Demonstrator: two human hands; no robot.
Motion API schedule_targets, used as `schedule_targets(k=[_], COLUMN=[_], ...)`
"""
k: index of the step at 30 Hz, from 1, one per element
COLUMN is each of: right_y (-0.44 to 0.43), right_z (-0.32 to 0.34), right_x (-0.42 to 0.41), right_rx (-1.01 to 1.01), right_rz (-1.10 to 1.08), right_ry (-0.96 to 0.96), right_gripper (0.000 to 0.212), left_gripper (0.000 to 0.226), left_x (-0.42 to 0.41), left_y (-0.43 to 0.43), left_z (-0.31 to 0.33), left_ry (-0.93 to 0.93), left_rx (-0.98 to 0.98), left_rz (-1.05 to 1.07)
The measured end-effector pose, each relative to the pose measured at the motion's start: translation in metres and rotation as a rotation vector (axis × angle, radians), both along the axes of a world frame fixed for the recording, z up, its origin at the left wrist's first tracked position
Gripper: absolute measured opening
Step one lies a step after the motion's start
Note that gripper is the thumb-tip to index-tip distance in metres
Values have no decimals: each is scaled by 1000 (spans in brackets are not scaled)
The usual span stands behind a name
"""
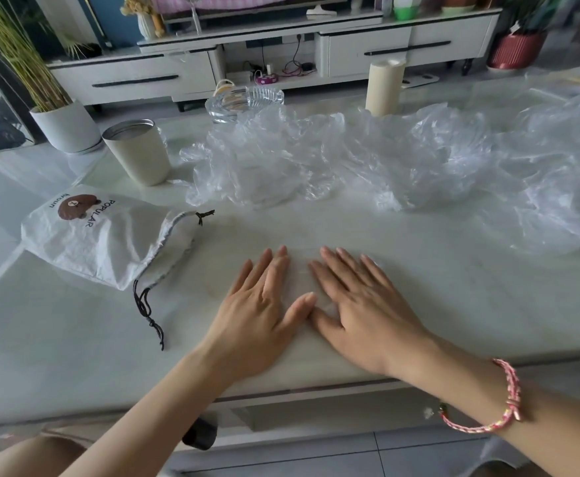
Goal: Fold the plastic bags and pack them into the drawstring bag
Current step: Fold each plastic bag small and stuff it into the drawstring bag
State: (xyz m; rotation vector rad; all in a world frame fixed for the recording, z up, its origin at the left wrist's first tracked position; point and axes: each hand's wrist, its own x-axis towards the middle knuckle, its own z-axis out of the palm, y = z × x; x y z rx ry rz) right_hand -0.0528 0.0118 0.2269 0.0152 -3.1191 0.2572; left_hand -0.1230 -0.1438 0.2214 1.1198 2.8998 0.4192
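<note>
Clear plastic bag under left hand and right hand, fingers straight; 1 drawstring bag beside.

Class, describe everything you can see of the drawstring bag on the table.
The drawstring bag is a pale grey, crinkled pouch printed with a brown bear, POPULAR and brown. It lies flat on the white table, mouth gathered, black knotted cords trailing. The left hand lies beside it, not touching.
</note>
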Motion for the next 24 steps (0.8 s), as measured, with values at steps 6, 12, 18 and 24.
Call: schedule_targets(k=[6, 12, 18, 24], right_y=[24, 31, 27, 20], right_z=[3, 12, 11, 3], right_x=[15, 21, 48, 38], right_rx=[43, -268, -266, -199], right_rz=[83, 160, 229, 214], right_ry=[-68, 97, 160, 331], right_gripper=[83, 89, 33, 17], left_gripper=[113, 105, 40, 42], left_x=[4, 2, 11, 9], left_y=[-5, -2, -16, -28], left_z=[2, 4, 22, 19], left_ry=[38, 31, 109, -75], left_rx=[-105, 8, 481, 479], left_rz=[24, -1, -72, -80])
